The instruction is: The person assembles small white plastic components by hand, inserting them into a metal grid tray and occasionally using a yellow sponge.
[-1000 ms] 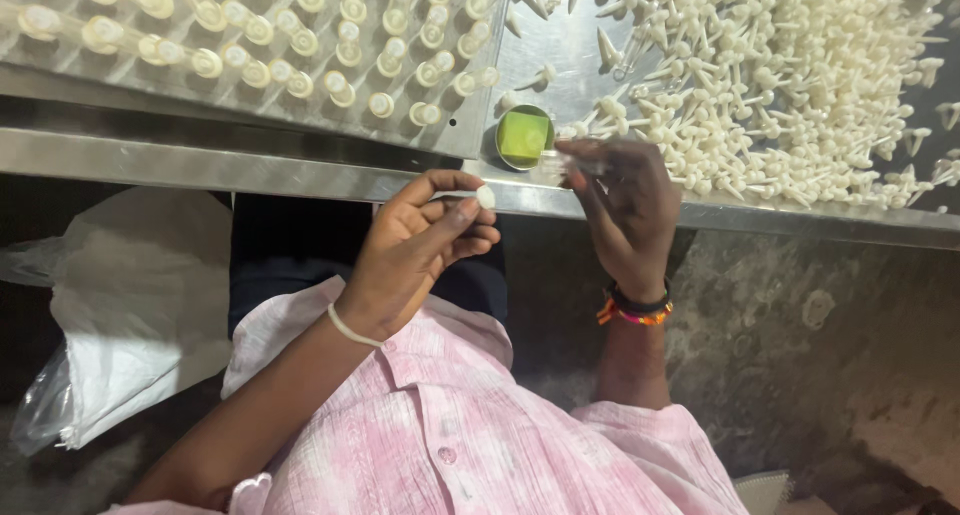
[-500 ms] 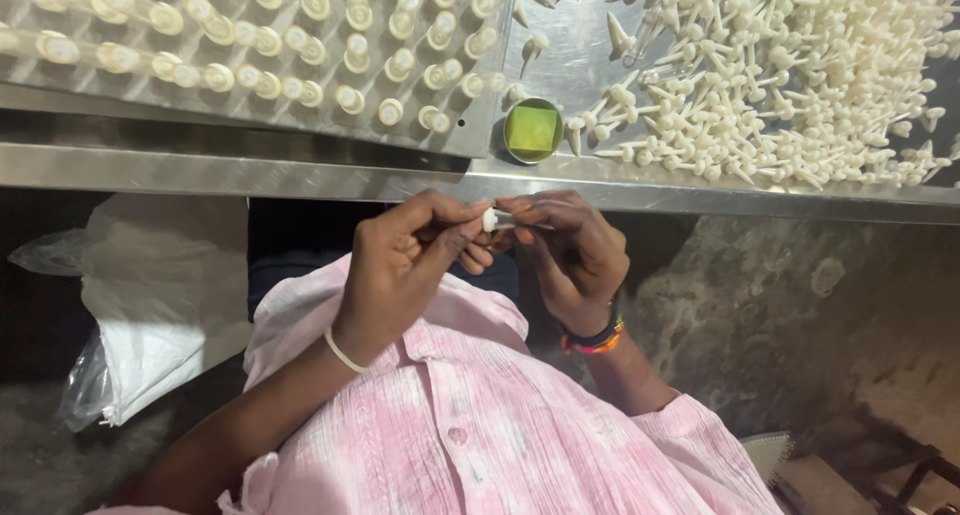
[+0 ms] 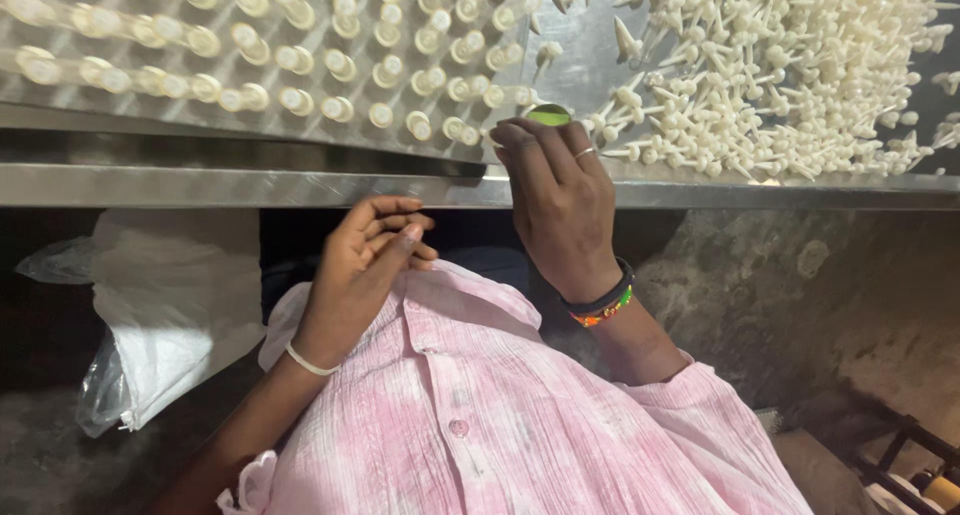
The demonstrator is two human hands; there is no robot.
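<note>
The right hand (image 3: 560, 210) reaches over the steel desk (image 3: 300, 185) edge, fingers curled loosely down onto a small green cup (image 3: 548, 115) at 12 o'clock; whether it grips it cannot be told. The left hand (image 3: 365, 260) hangs half-open and empty at 9 o'clock from it. White pegs (image 3: 760, 75) lie heaped at 2 o'clock: light, stiff, probably best pinched by the stem.

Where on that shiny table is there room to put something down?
Bare metal shows in a wedge between the rows of pegs and the pile of loose pegs, above the green dish that the right hand reaches. The front rim is bare too. Elsewhere it is crowded. The left hand rests at the lap.
</note>
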